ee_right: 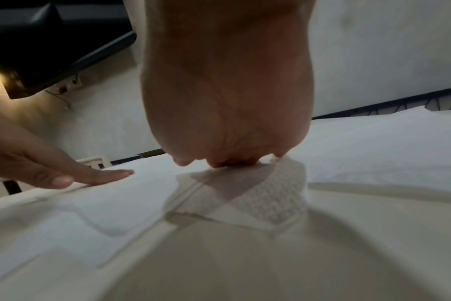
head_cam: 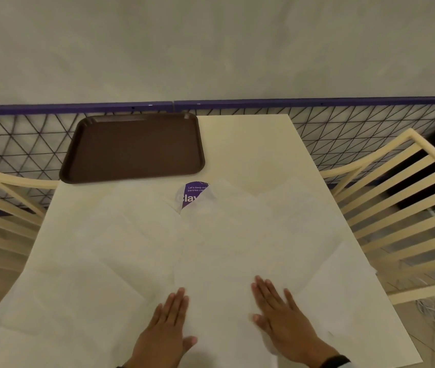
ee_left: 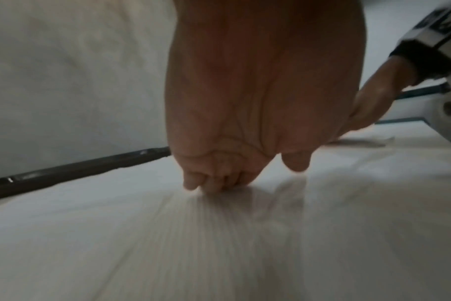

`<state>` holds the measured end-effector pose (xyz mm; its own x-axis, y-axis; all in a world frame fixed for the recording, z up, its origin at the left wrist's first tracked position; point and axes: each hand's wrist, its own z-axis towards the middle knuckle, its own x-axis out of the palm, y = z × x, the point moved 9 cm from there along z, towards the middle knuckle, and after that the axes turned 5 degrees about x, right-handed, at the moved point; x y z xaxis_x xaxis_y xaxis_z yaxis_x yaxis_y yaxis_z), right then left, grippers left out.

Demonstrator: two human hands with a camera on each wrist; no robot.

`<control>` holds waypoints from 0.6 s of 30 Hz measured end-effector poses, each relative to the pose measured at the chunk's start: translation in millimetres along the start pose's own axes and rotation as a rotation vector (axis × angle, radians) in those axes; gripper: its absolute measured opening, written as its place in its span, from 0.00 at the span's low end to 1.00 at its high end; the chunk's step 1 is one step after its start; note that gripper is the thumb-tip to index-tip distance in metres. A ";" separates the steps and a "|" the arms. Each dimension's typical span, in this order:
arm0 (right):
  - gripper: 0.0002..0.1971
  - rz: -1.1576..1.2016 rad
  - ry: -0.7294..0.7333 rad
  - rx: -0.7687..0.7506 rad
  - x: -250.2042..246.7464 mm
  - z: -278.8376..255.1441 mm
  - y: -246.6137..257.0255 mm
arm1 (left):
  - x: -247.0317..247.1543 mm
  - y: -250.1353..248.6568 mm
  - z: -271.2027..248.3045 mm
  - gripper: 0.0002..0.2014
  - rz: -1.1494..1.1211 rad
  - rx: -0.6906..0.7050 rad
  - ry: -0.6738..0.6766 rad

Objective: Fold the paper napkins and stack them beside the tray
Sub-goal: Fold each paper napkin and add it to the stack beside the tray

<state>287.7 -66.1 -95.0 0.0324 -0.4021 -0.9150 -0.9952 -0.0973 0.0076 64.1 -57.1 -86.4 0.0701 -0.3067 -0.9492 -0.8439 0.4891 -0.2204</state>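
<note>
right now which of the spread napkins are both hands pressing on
The middle napkin, overlapping the others; left hand and right hand lie flat on its near edge. The rest lie untouched.

Several thin white paper napkins (head_cam: 227, 235) lie unfolded and overlapping across the cream tabletop (head_cam: 250, 144), creased into squares; one near corner is turned up, showing an embossed weave (ee_right: 278, 195). The empty dark brown rectangular plastic tray (head_cam: 134, 148) sits flat at the far left corner.
</note>
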 end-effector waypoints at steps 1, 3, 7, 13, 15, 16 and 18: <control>0.30 -0.012 0.015 0.022 1.0 -0.2 -0.9 | -9.5 2.3 4.4 0.43 0.018 -0.006 0.005; 0.30 -0.025 0.055 0.038 2.3 -1.2 0.0 | -36.4 -5.6 17.5 0.28 0.039 -0.021 0.067; 0.30 0.005 0.176 0.060 11.8 -3.7 -1.7 | -75.7 -16.0 74.3 0.19 0.070 0.042 0.004; 0.37 0.284 0.152 -0.057 -13.5 -7.0 9.7 | -68.2 -3.8 110.4 0.38 0.070 -0.025 0.131; 0.38 0.268 0.162 -0.068 -14.6 -7.6 12.3 | -67.1 2.0 110.5 0.38 0.080 -0.047 0.142; 0.37 0.274 0.185 -0.058 -11.5 -7.6 11.9 | -66.3 4.3 110.1 0.37 0.062 -0.055 0.146; 0.35 0.281 0.204 -0.048 -12.5 -8.6 11.9 | -65.0 8.7 107.8 0.33 0.000 -0.063 0.159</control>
<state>276.2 -70.1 -80.0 -0.2202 -0.5924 -0.7749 -0.9624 0.0026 0.2715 109.5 55.2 -50.8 -0.0104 -0.4347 -0.9005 -0.8758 0.4385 -0.2016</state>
